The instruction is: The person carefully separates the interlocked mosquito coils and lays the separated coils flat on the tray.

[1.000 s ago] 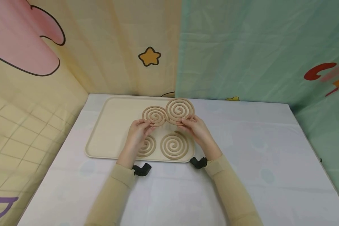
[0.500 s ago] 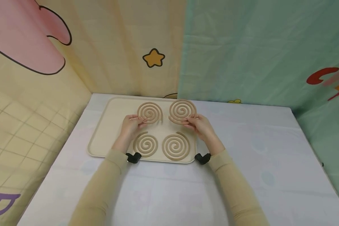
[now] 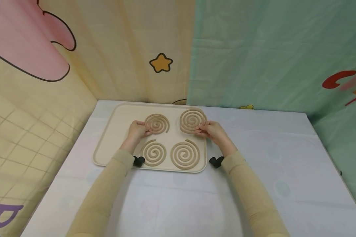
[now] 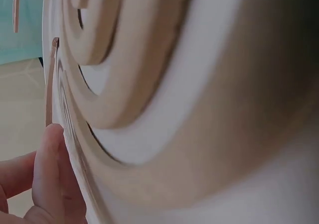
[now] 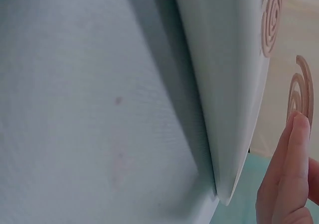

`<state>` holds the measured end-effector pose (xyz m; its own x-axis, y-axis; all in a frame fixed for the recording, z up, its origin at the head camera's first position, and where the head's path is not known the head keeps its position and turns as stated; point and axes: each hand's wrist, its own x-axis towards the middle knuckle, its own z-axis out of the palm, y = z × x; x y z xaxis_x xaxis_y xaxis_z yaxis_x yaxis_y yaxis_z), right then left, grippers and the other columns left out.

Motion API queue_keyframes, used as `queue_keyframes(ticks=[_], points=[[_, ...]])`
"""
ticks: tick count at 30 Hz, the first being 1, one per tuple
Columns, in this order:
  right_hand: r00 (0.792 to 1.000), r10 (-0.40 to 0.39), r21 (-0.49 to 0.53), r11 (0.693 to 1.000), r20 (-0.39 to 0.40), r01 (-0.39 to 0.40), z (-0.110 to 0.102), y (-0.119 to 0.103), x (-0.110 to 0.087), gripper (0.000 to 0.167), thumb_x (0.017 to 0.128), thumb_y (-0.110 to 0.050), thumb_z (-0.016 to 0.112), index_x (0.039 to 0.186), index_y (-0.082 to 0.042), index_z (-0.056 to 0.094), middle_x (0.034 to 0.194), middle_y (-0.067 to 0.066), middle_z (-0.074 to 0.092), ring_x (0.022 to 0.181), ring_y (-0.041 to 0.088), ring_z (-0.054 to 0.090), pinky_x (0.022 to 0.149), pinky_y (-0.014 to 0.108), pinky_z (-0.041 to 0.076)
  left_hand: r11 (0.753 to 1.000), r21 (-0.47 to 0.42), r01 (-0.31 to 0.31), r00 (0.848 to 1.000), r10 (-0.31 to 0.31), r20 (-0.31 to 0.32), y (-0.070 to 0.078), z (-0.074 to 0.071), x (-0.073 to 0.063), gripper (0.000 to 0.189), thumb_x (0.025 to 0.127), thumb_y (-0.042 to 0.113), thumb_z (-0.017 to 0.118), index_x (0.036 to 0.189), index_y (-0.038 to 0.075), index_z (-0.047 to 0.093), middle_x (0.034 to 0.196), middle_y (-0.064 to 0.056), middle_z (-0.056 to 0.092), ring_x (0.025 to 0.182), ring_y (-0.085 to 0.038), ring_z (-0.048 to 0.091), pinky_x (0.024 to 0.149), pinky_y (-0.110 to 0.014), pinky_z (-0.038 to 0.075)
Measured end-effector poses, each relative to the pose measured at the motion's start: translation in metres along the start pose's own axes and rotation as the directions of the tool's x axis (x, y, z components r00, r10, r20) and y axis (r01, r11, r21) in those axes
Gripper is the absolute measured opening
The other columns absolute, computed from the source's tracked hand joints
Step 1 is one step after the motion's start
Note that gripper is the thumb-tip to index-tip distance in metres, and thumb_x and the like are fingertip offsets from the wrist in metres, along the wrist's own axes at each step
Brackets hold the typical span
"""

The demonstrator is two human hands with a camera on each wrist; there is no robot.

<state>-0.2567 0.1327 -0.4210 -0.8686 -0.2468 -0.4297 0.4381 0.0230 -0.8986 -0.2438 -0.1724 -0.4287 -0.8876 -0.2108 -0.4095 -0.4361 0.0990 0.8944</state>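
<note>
My left hand (image 3: 135, 132) pinches the left edge of a tan mosquito coil (image 3: 156, 124), low over the back middle of the cream tray (image 3: 115, 138). On the other side, my right hand (image 3: 215, 132) pinches a second mosquito coil (image 3: 192, 120) by its lower right edge, above the tray's back right corner. In the right wrist view this coil (image 5: 307, 92) stands up from the fingertips (image 5: 299, 127). Two more coils, a left one (image 3: 154, 152) and a right one (image 3: 184, 153), lie flat along the tray's front. The left wrist view shows a coil close up, with fingertips (image 4: 52, 139) beyond it.
The tray lies on a white-covered table (image 3: 172, 204) near its back edge. Patterned curtains (image 3: 255, 56) hang behind and at both sides. Black wrist cameras sit under both wrists, the left one (image 3: 138, 161) over the tray's front rim.
The two held coils, which overlapped in the head view one second ago, have been drawn apart. The left hand went left, the right hand slightly right, and both coils came lower.
</note>
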Motion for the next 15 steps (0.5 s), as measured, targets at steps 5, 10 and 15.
queue_keyframes(ticks=[5,10,15], points=[[1.0,0.004,-0.024,1.0,0.023,-0.004,0.0004,0.0005,0.0023,0.023,0.103,-0.005,0.046,0.118,0.012,0.054,0.078,-0.002,0.071,0.075,0.005,0.07,0.075,0.017,0.057,0.996,0.082,-0.027,0.999,0.029,-0.027,-0.0036,0.0013,-0.001,0.041,0.094,-0.006,0.055,0.131,-0.013,0.037,0.111,-0.021,0.053,0.064,-0.006,0.063,0.068,-0.015,0.057],[0.999,0.022,-0.042,0.999,0.024,-0.021,0.0016,0.0004,0.0057,0.021,0.103,-0.004,0.047,0.115,0.01,0.055,0.077,-0.002,0.07,0.073,0.005,0.07,0.072,0.017,0.058,0.958,0.276,-0.075,0.994,0.093,-0.054,-0.0039,0.0015,-0.0038,0.05,0.092,-0.002,0.059,0.137,-0.008,0.037,0.133,-0.028,0.046,0.104,-0.026,0.061,0.093,-0.03,0.055],[0.999,0.048,-0.055,0.997,0.003,-0.048,0.0031,-0.0007,0.0094,0.018,0.102,-0.004,0.048,0.113,0.007,0.055,0.074,-0.001,0.069,0.069,0.006,0.07,0.07,0.018,0.058,0.848,0.503,-0.168,0.98,0.197,-0.005,-0.0032,0.0037,-0.0063,0.06,0.088,0.003,0.066,0.141,-0.006,0.041,0.143,-0.031,0.033,0.13,-0.043,0.04,0.111,-0.047,0.041]])
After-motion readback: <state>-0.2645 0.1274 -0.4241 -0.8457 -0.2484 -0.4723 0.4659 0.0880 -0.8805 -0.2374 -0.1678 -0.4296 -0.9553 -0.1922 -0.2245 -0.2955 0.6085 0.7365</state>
